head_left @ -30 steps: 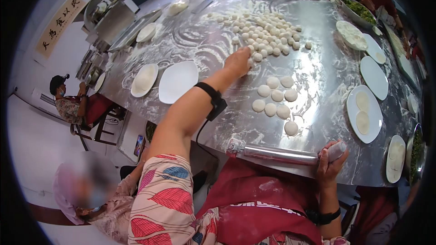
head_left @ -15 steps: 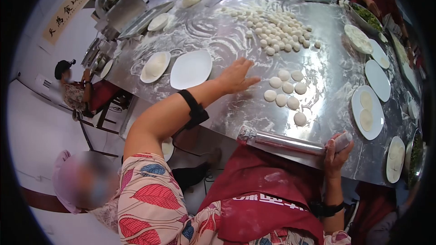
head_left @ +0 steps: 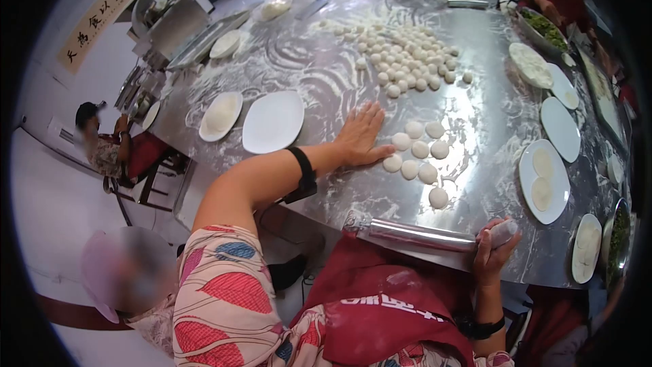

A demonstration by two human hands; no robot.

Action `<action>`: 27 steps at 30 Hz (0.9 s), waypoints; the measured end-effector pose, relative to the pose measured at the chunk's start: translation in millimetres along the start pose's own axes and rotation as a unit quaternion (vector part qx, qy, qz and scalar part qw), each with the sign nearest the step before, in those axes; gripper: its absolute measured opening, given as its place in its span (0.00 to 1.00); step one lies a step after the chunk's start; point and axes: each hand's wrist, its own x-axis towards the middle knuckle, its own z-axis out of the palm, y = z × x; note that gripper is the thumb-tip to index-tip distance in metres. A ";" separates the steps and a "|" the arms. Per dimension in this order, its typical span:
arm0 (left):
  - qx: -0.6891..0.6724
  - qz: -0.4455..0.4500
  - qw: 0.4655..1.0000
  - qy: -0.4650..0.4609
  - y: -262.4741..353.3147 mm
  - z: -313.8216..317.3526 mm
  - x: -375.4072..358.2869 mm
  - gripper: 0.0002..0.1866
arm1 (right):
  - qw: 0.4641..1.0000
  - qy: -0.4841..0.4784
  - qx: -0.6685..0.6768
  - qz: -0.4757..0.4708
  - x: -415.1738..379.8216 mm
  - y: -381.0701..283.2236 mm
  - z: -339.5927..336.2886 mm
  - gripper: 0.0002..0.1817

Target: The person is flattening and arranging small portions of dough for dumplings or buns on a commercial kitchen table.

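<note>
My left hand (head_left: pixel 362 137) lies palm down with fingers stretched on the floured steel table (head_left: pixel 326 194). Its thumb reaches close to the nearest of several flattened dough pieces (head_left: pixel 420 149). One more dough disc (head_left: pixel 438 197) sits a little apart, nearer to me. At the table's front edge, my right hand (head_left: pixel 494 248) is wrapped round the white handle of a metal rolling pin (head_left: pixel 418 234). The pin's far end points left, just in front of my red apron. Beyond my left hand spreads a large heap of small dough balls (head_left: pixel 407 54).
A bare white plate (head_left: pixel 273 121) and a plate of flour (head_left: pixel 221 117) stand on the left. To the right, an oval plate (head_left: pixel 545 197) carries two thin wrappers, near a bowl of green filling (head_left: pixel 617 238). Other people are at the far right and left.
My left hand has come down flat onto the table, nearer the flattened dough pieces. My right hand keeps its hold on the rolling pin. The whole view has shifted slightly.
</note>
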 end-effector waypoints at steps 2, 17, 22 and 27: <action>-0.031 0.024 0.998 0.058 -11.4 9.0 8.3 0.42 | 1.000 -0.010 -0.016 -0.005 -4.4 7.9 -4.2 0.24; -0.046 -0.222 0.973 0.050 -3.4 -16.5 89.0 0.19 | 0.999 0.008 -0.044 -0.016 -6.1 15.6 -4.7 0.25; -0.113 -0.146 0.983 -0.005 -30.8 -44.5 -14.2 0.15 | 1.000 0.017 -0.010 -0.002 -4.2 12.0 -2.5 0.25; -0.163 -0.052 0.985 -0.036 -21.5 -46.1 -94.3 0.10 | 1.000 0.021 0.016 0.008 -6.4 17.9 -2.8 0.23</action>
